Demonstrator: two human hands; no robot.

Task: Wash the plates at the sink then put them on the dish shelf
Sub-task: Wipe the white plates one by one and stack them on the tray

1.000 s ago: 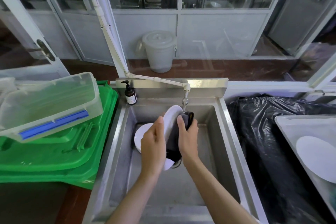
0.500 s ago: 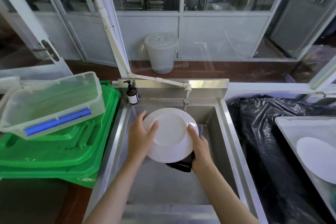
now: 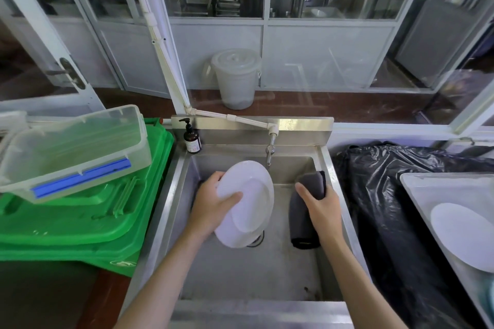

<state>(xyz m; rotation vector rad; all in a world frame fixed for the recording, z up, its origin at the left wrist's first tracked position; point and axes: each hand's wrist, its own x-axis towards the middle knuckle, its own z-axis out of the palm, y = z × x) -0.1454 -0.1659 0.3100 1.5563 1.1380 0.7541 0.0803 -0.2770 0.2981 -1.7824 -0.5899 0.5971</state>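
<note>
Far left: clear plastic container (image 3: 72, 152) with a blue latch, tipped on a stack of green plastic lids (image 3: 80, 219). Not part of the job.

Brown pump soap bottle (image 3: 192, 138) stands on the back left corner of the steel sink (image 3: 163, 211).

Left hand (image 3: 211, 207) grips a white plate (image 3: 247, 201) by its left rim, thumb across the face, fingers behind. Plate is tilted up on edge over the basin, just left of and below the tap (image 3: 269, 151). A second white plate (image 3: 235, 239) looks to sit under it near the drain; only its lower edge shows.

No water stream visible from the tap; can't tell if it's running.

Right hand (image 3: 322, 207) is clenched on a dark grey cloth (image 3: 303, 219), which hangs down to the basin floor near the right wall. Cloth is apart from the plate.

Right of the sink: black plastic bag (image 3: 379, 195), then a white tray (image 3: 427, 189) holding another white plate (image 3: 462, 235).

Read: wash step, mid-plate, scrub paused. Next, probably: bring cloth onto the plate face or rinse under the tap, which needs the plate shifted right. Then carry it to the dish shelf. One-handed rim grip on a wet plate is the slip risk.
</note>
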